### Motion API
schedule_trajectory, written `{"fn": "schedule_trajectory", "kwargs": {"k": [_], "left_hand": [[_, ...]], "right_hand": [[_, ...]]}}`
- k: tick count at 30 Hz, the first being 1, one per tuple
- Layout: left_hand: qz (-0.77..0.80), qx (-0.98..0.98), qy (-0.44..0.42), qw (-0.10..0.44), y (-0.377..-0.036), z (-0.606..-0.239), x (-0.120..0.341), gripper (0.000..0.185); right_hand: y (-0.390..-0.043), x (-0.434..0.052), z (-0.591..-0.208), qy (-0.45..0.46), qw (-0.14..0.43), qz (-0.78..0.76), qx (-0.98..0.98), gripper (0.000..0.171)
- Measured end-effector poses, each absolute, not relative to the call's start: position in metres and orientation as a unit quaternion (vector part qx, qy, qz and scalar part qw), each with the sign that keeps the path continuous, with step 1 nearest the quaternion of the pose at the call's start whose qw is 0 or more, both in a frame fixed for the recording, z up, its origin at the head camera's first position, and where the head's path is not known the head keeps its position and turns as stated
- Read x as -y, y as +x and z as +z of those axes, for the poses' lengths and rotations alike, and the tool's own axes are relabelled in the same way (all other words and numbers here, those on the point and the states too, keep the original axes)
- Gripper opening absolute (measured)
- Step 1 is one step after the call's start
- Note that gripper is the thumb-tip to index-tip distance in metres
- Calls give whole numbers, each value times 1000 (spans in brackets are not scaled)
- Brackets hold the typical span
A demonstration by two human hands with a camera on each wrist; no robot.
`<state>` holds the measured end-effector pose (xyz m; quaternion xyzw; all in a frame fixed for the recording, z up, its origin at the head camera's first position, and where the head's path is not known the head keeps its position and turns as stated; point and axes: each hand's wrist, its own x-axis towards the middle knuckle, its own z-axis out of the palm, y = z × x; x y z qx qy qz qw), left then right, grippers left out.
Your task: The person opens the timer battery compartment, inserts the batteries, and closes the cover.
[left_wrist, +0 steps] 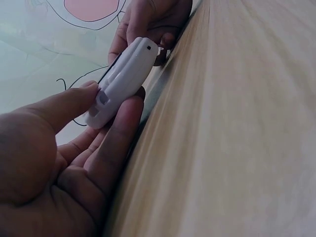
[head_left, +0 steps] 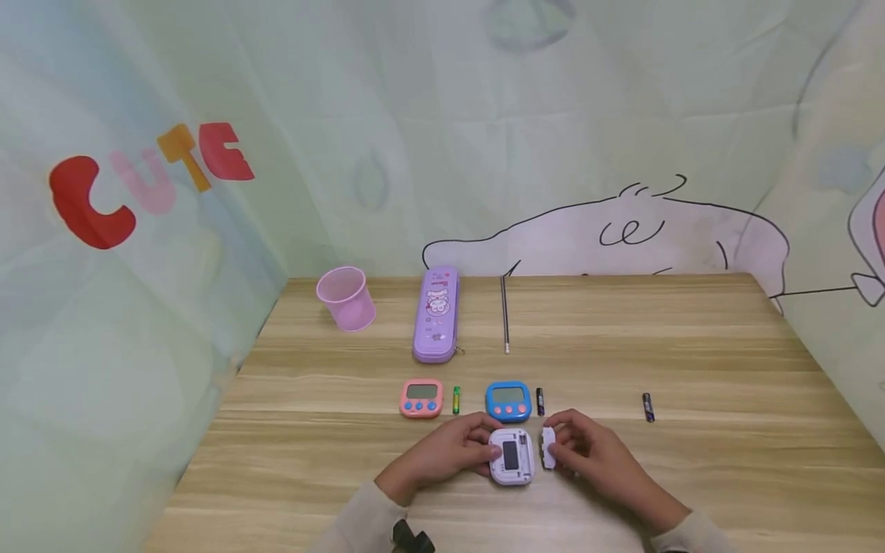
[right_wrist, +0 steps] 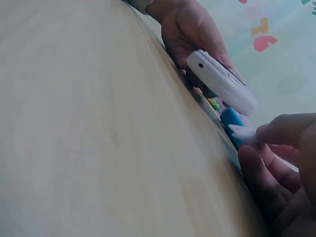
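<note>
Looking down from the head view, the left hand (head_left: 442, 453) grips a white digital timer (head_left: 512, 458) turned back-up near the front edge of the worktop (head_left: 691, 369), its battery bay open and dark. Just right of the timer, the right hand (head_left: 594, 453) pinches the small white battery cover (head_left: 548, 447) between thumb and fingertips. Just behind the timer stand a blue timer (head_left: 508, 402) with a dark battery (head_left: 540, 401) beside it, and a pink timer (head_left: 421, 399) with a green battery (head_left: 456, 400). Another dark battery (head_left: 648, 407) lies well right of the white timer. Farther behind it are a purple pencil case (head_left: 438, 313), a pink cup (head_left: 345, 298) and a thin pen (head_left: 505, 313).

From the left wrist, thumb and fingers curl round the white timer (left_wrist: 123, 81), holding it tilted on edge just above the wood.

From the right wrist, the cover (right_wrist: 242, 132) shows as a small white tab pinched at the fingertips (right_wrist: 276, 129), apart from the timer (right_wrist: 222, 81); whether the bay holds a cell cannot be told here.

The risks, as I judge them: the cover is small and held only at its edge, so it could slip and skid across the worktop; forcing it on askew could bend its catch; and the tilted timer could twist in the left hand under pressure.
</note>
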<state>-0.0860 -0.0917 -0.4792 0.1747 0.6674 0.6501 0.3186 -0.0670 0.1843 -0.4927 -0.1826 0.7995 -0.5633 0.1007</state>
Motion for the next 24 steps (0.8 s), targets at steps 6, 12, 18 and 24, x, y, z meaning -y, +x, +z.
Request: {"fn": "schedule_trajectory", "kwargs": {"k": [6, 12, 18, 24], "left_hand": [[649, -667, 171, 323, -86, -480, 92, 32], [653, -665, 172, 320, -87, -482, 91, 31], [653, -667, 168, 318, -88, -484, 91, 30], [652, -668, 168, 317, -88, -483, 90, 30]], "right_hand": [[-70, -186, -494, -164, 86, -540, -821, 28], [-71, -186, -493, -141, 95, -537, -826, 25], [-70, -184, -491, -139, 81, -534, -830, 21], [-70, -184, -489, -130, 78, -529, -835, 23]]}}
